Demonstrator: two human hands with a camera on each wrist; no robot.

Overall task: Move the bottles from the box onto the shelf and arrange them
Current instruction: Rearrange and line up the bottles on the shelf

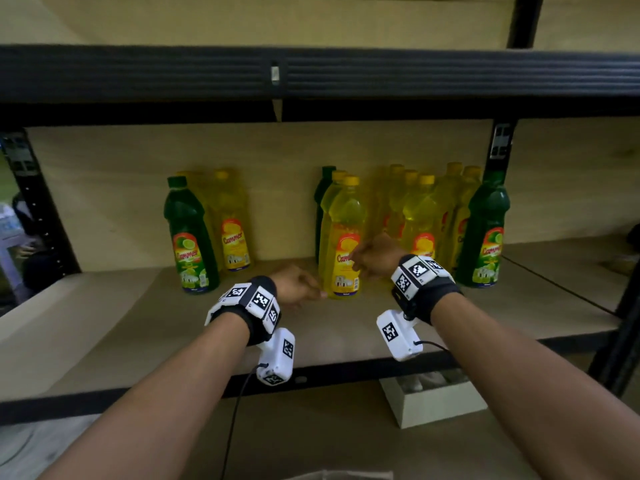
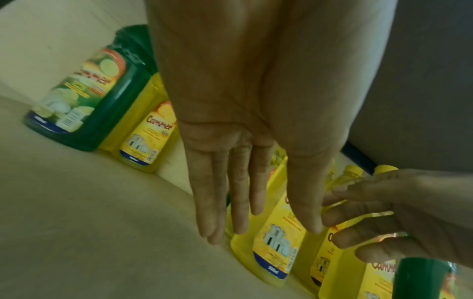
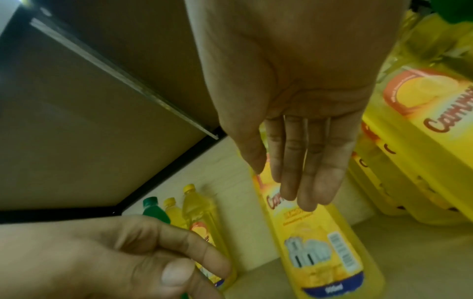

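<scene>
A yellow bottle (image 1: 343, 244) with a yellow cap stands upright near the front middle of the wooden shelf (image 1: 138, 323). My left hand (image 1: 311, 289) is at its lower left side with fingers straight (image 2: 240, 202). My right hand (image 1: 360, 261) is at its right side by the label, fingers straight too (image 3: 304, 172). Neither hand curls round the bottle (image 2: 271, 254) (image 3: 320, 252); whether the fingertips touch it is unclear. Behind and to the right stand several more yellow bottles (image 1: 422, 216).
A green bottle (image 1: 190, 237) and a yellow one (image 1: 233, 223) stand at the left, another green bottle (image 1: 485, 233) at the right end. A black beam (image 1: 311, 74) runs low overhead. A white box (image 1: 433, 403) lies below the shelf's front edge.
</scene>
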